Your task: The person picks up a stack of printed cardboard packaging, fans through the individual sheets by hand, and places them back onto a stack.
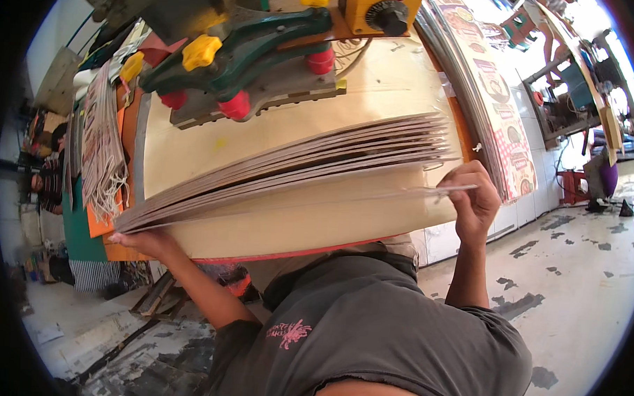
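A fanned stack of thin, flat greyish sheets (283,155) stands on edge across the cream work surface (316,229). At its left end, my left hand (146,242) grips the corner, where the sheets come together. My right hand (474,200) is closed in a pinch on the right end of the nearest sheet (345,197). That sheet is drawn apart from the others, leaving a gap. Towards the right the stack's edges spread. I cannot make out whether the sheets are boards or folded bags.
Beyond the stack stands a dark green clamp machine (266,53) with yellow knobs and red feet, beside a yellow control box (383,12). Printed items with white cords (106,149) lie at left. A patterned printed pile (492,92) runs along the right edge.
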